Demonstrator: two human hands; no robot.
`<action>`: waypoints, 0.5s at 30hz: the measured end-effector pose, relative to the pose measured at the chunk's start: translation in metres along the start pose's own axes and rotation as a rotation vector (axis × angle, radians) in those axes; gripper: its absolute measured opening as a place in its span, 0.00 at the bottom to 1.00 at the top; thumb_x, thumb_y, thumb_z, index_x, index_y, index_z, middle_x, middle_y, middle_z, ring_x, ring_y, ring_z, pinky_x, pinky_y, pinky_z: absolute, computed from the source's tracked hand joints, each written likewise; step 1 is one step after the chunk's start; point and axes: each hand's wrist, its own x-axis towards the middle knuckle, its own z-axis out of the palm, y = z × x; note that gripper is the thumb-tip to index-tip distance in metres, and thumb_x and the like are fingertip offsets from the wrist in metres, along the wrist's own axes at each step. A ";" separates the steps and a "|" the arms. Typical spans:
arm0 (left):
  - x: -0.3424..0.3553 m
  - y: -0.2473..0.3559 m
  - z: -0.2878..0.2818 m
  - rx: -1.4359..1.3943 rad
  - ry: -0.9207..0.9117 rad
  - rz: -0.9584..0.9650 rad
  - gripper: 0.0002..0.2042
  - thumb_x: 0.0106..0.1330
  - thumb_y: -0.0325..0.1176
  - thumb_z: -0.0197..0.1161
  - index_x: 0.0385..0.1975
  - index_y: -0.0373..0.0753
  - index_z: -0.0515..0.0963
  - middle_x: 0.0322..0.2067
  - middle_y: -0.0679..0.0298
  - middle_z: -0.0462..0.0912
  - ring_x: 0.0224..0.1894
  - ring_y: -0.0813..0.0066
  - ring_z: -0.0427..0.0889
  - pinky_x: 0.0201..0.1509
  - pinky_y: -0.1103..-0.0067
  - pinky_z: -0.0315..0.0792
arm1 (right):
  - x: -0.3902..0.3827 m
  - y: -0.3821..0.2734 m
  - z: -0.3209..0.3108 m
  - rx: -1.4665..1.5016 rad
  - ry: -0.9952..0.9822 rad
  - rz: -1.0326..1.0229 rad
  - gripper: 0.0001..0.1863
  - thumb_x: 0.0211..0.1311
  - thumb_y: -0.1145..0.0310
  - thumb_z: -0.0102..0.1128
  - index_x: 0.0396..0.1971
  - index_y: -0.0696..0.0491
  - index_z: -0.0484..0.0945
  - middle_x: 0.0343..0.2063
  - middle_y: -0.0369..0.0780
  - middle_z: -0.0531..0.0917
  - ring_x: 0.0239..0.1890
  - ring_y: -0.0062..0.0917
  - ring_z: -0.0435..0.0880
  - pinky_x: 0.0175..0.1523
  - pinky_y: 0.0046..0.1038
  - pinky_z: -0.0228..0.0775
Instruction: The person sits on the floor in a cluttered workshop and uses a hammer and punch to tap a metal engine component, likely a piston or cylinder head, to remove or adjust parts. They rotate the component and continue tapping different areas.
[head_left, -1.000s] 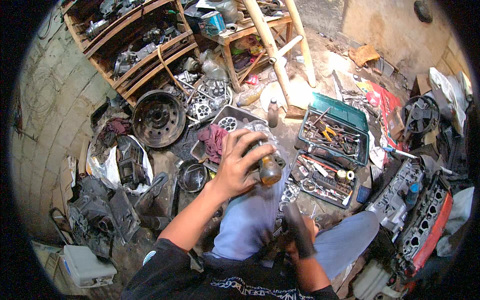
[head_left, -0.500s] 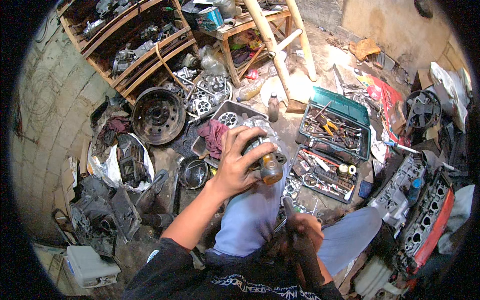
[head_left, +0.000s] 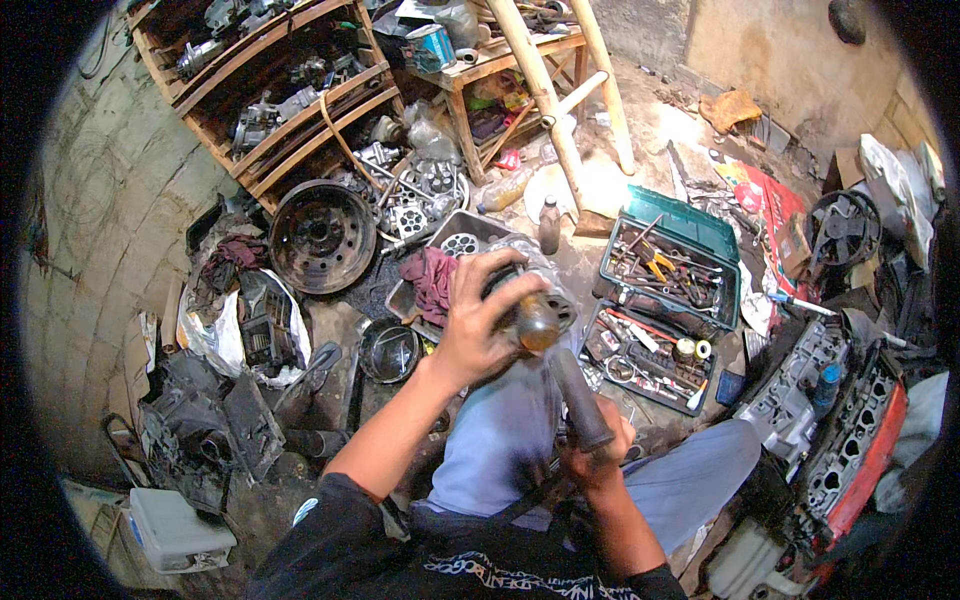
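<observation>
My left hand (head_left: 482, 325) is raised over my left thigh, its fingers wrapped round a metal part with a rounded amber-brown end (head_left: 538, 324). The palm and fingers hide most of that part. Lower and to the right, my right hand (head_left: 602, 446) is closed on a dark cylindrical tool (head_left: 580, 400), somewhat blurred and perhaps a hammer. The tool's upper end lies just below the held part; whether they touch I cannot tell. Beyond my left hand, a maroon rag (head_left: 428, 283) hangs over a grey bin (head_left: 470, 226) of metal parts.
To the right lie an open green toolbox (head_left: 735, 262) and a tray (head_left: 690, 403) of small tools. Engine castings (head_left: 798, 385) stand beside my right knee. At the left are a wheel rim (head_left: 322, 237) and a white sack (head_left: 225, 340); behind stands a wooden shelf (head_left: 300, 125).
My right hand has swung the dark tool up and left, closer to the metal part. My left hand has risen slightly, still holding the part.
</observation>
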 end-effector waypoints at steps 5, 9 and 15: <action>-0.007 -0.001 -0.005 0.023 -0.049 0.090 0.28 0.42 0.33 0.76 0.49 0.50 0.82 0.55 0.56 0.73 0.54 0.53 0.71 0.58 0.62 0.66 | -0.042 0.000 -0.007 0.252 0.015 0.085 0.14 0.45 0.64 0.72 0.29 0.57 0.81 0.23 0.39 0.85 0.23 0.30 0.84 0.29 0.32 0.76; -0.012 -0.001 -0.002 0.071 -0.104 0.114 0.28 0.42 0.31 0.76 0.50 0.48 0.82 0.55 0.56 0.72 0.55 0.53 0.72 0.60 0.62 0.66 | -0.016 -0.013 -0.020 -0.173 -0.349 0.159 0.09 0.50 0.65 0.64 0.29 0.55 0.82 0.26 0.42 0.84 0.26 0.37 0.83 0.32 0.33 0.74; -0.005 -0.006 -0.004 0.004 0.006 0.068 0.28 0.44 0.32 0.76 0.50 0.46 0.81 0.56 0.53 0.72 0.54 0.52 0.72 0.60 0.62 0.66 | -0.016 -0.007 -0.014 0.211 0.053 -0.081 0.10 0.50 0.65 0.63 0.24 0.57 0.78 0.24 0.42 0.81 0.25 0.38 0.82 0.34 0.36 0.72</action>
